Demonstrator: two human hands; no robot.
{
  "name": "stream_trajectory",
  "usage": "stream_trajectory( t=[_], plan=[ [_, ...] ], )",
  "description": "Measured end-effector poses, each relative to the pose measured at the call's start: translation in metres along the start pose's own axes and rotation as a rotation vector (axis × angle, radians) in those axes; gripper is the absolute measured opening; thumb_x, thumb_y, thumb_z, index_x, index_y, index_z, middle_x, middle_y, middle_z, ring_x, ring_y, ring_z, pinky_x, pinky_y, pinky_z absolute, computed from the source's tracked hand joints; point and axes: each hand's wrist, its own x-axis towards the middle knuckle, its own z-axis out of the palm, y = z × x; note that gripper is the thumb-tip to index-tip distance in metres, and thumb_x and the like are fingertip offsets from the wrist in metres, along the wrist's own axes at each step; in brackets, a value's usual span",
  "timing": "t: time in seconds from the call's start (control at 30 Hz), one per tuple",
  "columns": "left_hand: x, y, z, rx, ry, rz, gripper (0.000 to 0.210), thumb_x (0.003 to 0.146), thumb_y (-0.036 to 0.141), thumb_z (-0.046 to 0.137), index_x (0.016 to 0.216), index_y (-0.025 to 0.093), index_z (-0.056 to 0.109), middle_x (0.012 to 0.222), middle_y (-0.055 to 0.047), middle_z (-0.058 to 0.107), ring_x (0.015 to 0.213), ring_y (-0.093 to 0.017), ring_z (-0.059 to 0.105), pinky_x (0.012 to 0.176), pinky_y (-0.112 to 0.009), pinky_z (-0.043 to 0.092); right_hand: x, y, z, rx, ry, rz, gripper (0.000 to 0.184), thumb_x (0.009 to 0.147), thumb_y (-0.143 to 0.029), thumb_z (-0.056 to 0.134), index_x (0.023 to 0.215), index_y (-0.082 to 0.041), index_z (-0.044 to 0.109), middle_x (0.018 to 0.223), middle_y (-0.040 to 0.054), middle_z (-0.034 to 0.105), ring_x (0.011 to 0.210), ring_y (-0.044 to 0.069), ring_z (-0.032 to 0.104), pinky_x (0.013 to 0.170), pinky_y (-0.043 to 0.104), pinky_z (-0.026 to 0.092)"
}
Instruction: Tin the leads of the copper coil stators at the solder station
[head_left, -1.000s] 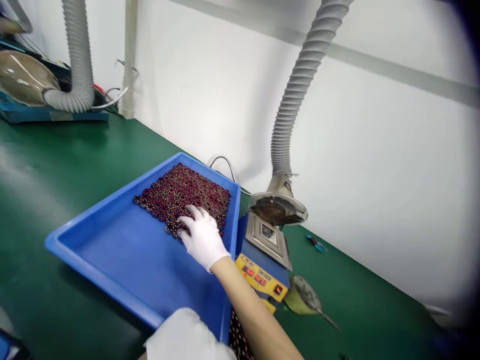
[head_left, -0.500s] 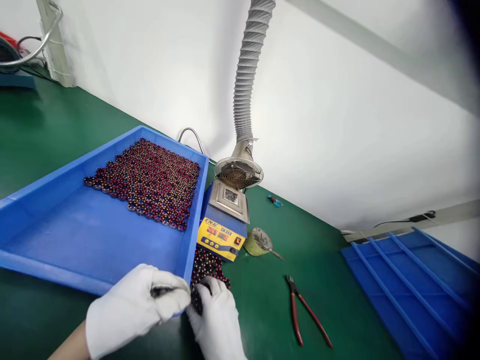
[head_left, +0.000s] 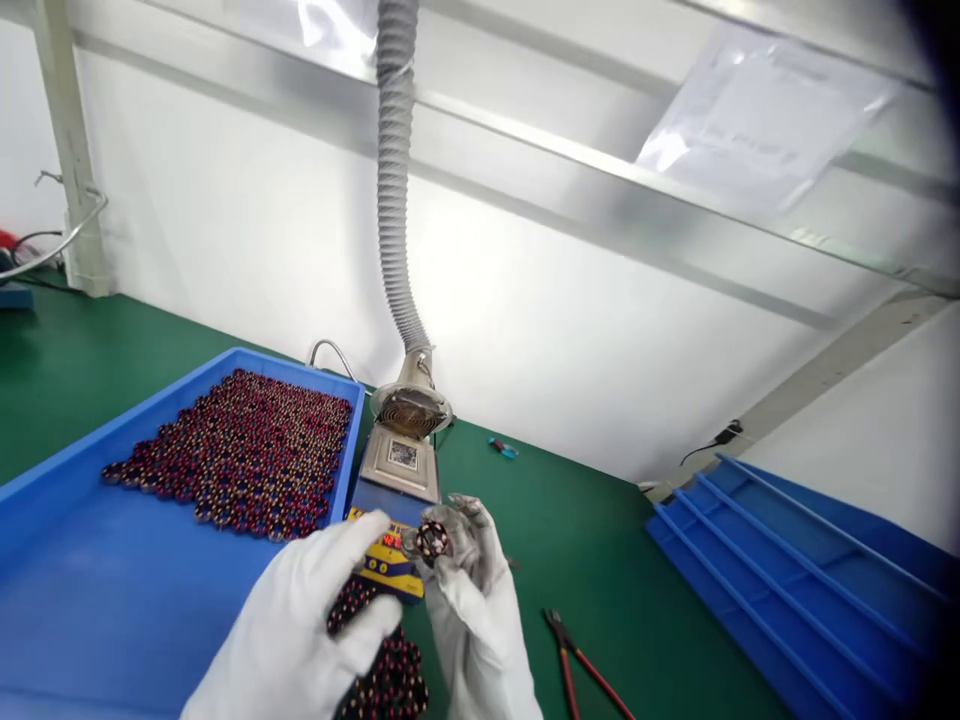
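My right hand (head_left: 484, 610), in a white glove with greyed fingertips, pinches a small ring-shaped coil (head_left: 432, 540) wound with dark red and copper wire. It holds the coil up in front of the solder pot (head_left: 401, 462), a unit with a yellow front panel and a red digital display. My left hand (head_left: 300, 615), also gloved, is slightly blurred, with thumb and forefinger spread and nothing visible between them. Beneath and beside it lies a pile of similar coils (head_left: 390, 675) on the green table, partly covered by the hand.
Left of the pot stands a blue tray (head_left: 150, 590) with many coils (head_left: 247, 450) packed in its far part. A fume hose (head_left: 397, 200) hangs over the pot. Red-handled cutters (head_left: 570, 660) and a ribbed blue panel (head_left: 772, 590) lie to the right.
My right hand has risen from the coil pile with a coil in its fingers. The left hand has opened and moved right, over the pile. The view has tilted up.
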Motion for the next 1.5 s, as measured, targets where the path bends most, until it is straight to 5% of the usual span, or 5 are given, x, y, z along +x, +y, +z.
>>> stream_trajectory(
  t=[0.13, 0.3, 0.67, 1.17, 1.5],
  plan=[
    [0.035, 0.027, -0.004, 0.083, 0.256, 0.314, 0.032, 0.082, 0.019, 0.048, 0.114, 0.022, 0.049, 0.112, -0.006, 0.061, 0.099, -0.019, 0.057, 0.082, -0.032, 0.050, -0.003, -0.014, 0.023, 0.138, -0.126, 0.029, 0.037, 0.059, -0.037, 0.076, 0.093, -0.029, 0.065, 0.098, 0.0060, 0.068, 0.093, 0.025, 0.063, 0.087, 0.043, 0.048],
    [0.050, 0.034, -0.002, 0.116, 0.365, 0.333, 0.018, 0.080, 0.020, 0.051, 0.098, 0.020, 0.055, 0.099, -0.007, 0.065, 0.089, -0.022, 0.060, 0.073, -0.038, 0.051, -0.010, -0.027, 0.034, 0.210, 0.011, 0.118, 0.027, 0.066, -0.034, 0.073, 0.090, -0.024, 0.068, 0.096, 0.0056, 0.070, 0.092, 0.022, 0.063, 0.087, 0.037, 0.048],
    [0.047, 0.023, 0.009, 0.075, 0.227, 0.343, 0.016, 0.078, 0.014, 0.053, 0.094, 0.017, 0.054, 0.101, -0.009, 0.063, 0.092, -0.023, 0.057, 0.073, -0.040, 0.050, -0.008, -0.019, 0.019, 0.315, -0.045, 0.348, 0.025, 0.063, -0.033, 0.076, 0.086, -0.026, 0.070, 0.094, 0.0026, 0.070, 0.090, 0.017, 0.063, 0.086, 0.030, 0.048],
    [0.042, 0.013, 0.005, -0.159, 0.009, 0.294, 0.024, 0.082, 0.013, 0.048, 0.104, 0.022, 0.050, 0.107, -0.004, 0.059, 0.103, -0.017, 0.051, 0.086, -0.032, 0.046, 0.006, -0.028, 0.008, -0.119, -0.333, -0.032, 0.024, 0.054, -0.030, 0.081, 0.073, -0.023, 0.070, 0.075, 0.0019, 0.061, 0.070, 0.016, 0.058, 0.060, 0.024, 0.046],
    [0.050, 0.027, -0.003, 0.112, 0.122, 0.444, 0.014, 0.082, 0.007, 0.047, 0.091, 0.013, 0.057, 0.096, -0.005, 0.065, 0.092, -0.020, 0.055, 0.079, -0.036, 0.040, -0.001, -0.036, 0.010, 0.129, 0.006, -0.071, 0.016, 0.071, -0.037, 0.069, 0.064, -0.023, 0.065, 0.070, -0.0021, 0.060, 0.075, 0.013, 0.059, 0.079, 0.029, 0.046]
  ],
)
